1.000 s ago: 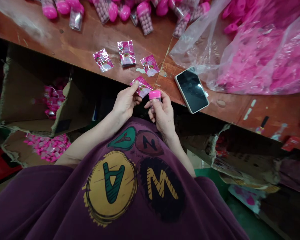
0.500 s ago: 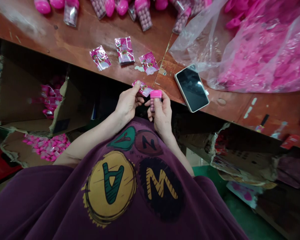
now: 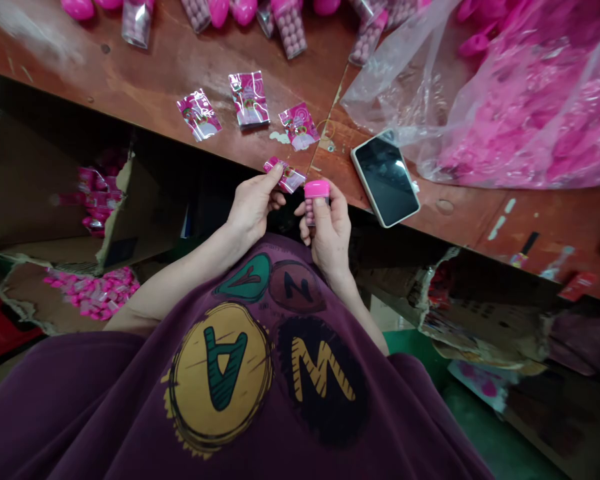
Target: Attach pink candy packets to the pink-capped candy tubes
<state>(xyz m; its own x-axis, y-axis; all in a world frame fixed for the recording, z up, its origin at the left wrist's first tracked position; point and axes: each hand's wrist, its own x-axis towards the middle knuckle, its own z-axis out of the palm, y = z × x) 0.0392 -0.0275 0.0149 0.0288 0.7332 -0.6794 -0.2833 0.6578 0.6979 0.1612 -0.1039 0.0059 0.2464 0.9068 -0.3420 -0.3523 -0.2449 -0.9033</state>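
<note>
Between the thumb and fingers of my left hand [image 3: 253, 203] is a shiny pink printed plastic sleeve [image 3: 291, 179], pinched by its left part. My right hand [image 3: 331, 227] grips a small clear container [image 3: 310, 208] of pink candy balls with a bright pink cap [image 3: 317, 189]; the cap is uppermost. The sleeve's right end lies close beside the cap; I cannot tell whether they touch. On the table just beyond lie a single sleeve [image 3: 300, 127], a small stack of sleeves [image 3: 249, 100] and another sleeve [image 3: 199, 115].
A phone [image 3: 386, 178] rests at the edge of the wooden table [image 3: 145, 87]. Behind it spreads a clear bag [image 3: 520, 127] of pink pieces. Filled candy containers [image 3: 291, 30] line the back. Below left, cardboard boxes [image 3: 35, 193] hold wrapped pink packs [image 3: 100, 200].
Both hands are slightly farther apart, the right one having shifted a little right with the candy container. More of the sleeve's right end shows flat. Both grips are kept.
</note>
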